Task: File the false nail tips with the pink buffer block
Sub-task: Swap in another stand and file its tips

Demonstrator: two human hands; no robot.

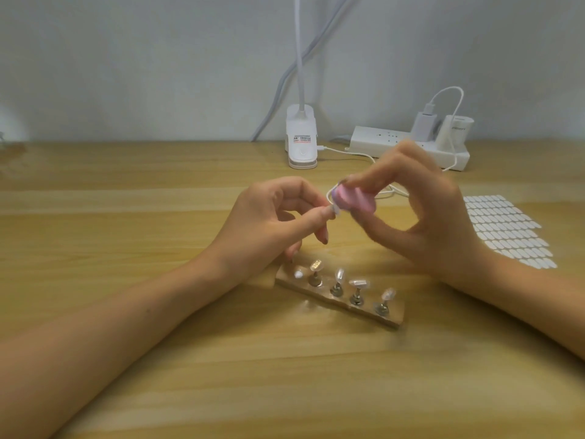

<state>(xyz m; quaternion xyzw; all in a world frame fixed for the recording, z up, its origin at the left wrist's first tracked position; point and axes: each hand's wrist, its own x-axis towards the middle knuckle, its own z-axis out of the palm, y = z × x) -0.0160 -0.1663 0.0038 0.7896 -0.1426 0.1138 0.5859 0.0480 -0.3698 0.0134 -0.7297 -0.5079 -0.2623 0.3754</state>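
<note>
My right hand point(421, 217) grips the pink buffer block point(448, 202) between thumb and fingers above the table; the hand is blurred. My left hand point(269, 217) pinches a small clear false nail tip point(431, 211) at its fingertips, and the tip touches the block's left end. Below both hands lies a wooden strip holder point(316, 293) with several metal stands, each topped by a clear false nail tip point(359, 282).
A sheet of white oval adhesive tabs point(509, 231) lies at the right. At the back stand a white clip lamp base point(301, 137), a white power strip point(408, 147) with a charger plugged in, and a thin white cable point(357, 152) running across the wooden table point(126, 248).
</note>
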